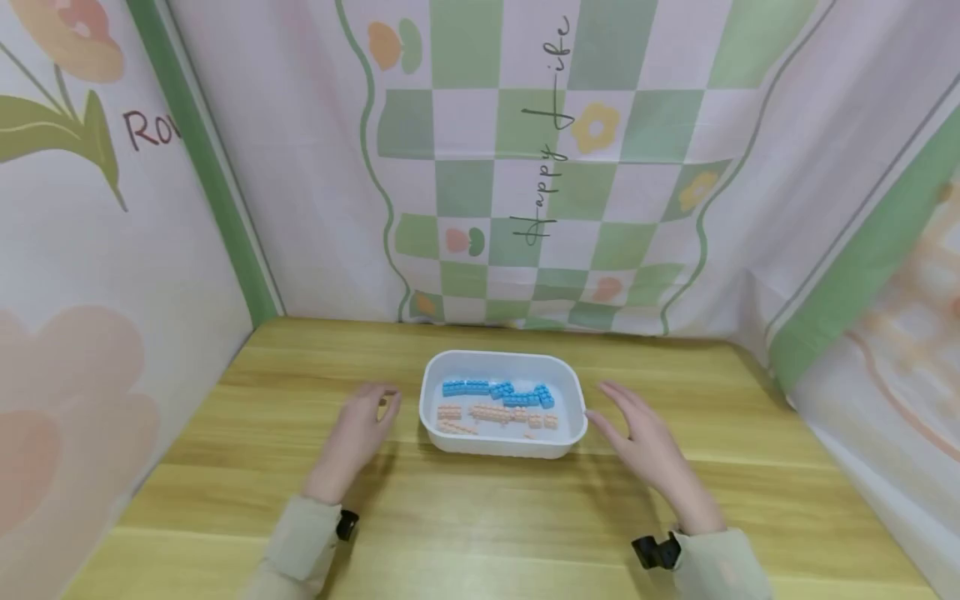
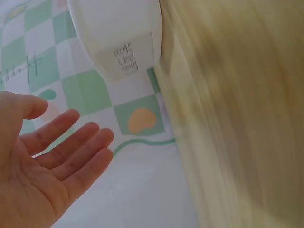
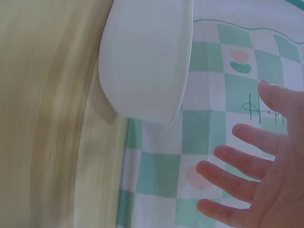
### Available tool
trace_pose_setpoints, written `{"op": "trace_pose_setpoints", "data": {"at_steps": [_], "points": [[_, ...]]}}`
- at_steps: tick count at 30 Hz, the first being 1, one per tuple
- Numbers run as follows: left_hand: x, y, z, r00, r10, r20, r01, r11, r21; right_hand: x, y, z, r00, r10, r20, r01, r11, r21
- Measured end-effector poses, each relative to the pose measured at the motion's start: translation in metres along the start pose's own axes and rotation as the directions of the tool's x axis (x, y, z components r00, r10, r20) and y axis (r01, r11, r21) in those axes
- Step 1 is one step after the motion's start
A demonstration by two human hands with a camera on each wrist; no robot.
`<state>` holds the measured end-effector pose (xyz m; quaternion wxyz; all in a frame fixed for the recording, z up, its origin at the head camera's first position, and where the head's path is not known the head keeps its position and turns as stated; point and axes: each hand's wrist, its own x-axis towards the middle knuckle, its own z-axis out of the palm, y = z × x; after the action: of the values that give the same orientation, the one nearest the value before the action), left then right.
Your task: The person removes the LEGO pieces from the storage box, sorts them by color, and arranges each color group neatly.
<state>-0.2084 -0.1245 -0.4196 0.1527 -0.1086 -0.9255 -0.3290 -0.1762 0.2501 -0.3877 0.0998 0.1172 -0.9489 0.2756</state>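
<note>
A white plastic tub (image 1: 495, 447) stands on the wooden table between the two hands. Inside it lie blue toy building bricks (image 1: 466, 388) along the far side and pale pink bricks (image 1: 491, 412) nearer the front, some joined in strips. To the tub's left is my left hand (image 1: 362, 425), apart from it, fingers loosely bent and holding nothing. My right hand (image 1: 637, 433) is just off the tub's right end, its fingers spread and holding nothing. In the left wrist view the tub's end wall (image 2: 118, 42) bears printed marks; the right wrist view shows a plain wall (image 3: 145, 61).
The wooden table (image 1: 465, 517) reaches back to a hanging cloth (image 1: 465, 183) with green checks and flowers. Further printed cloths hang at the left (image 1: 90, 250) and right (image 1: 885, 333). A black band (image 1: 657, 551) sits at the right wrist.
</note>
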Motion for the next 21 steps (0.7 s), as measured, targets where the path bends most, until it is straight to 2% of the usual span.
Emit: {"op": "trace_pose_setpoints", "data": {"at_steps": [6,13,16,21], "points": [[0.008,0.006,0.013,0.993,-0.083,0.079,0.088,0.994,-0.061,0.007,-0.003,0.009,1.000,-0.006,-0.004,0.006,1.000,0.019],[0.015,0.009,0.025,0.972,-0.172,0.160,0.187,0.979,-0.081,0.015,-0.008,0.021,0.999,-0.030,-0.039,0.032,0.999,0.037],[0.016,0.010,0.030,0.965,-0.196,0.174,0.214,0.972,-0.097,0.017,-0.011,0.025,0.997,-0.045,-0.060,0.048,0.998,0.046],[0.016,0.008,0.038,0.969,-0.189,0.157,0.207,0.972,-0.114,0.020,-0.017,0.031,0.991,-0.082,-0.107,0.087,0.995,0.049]]}}
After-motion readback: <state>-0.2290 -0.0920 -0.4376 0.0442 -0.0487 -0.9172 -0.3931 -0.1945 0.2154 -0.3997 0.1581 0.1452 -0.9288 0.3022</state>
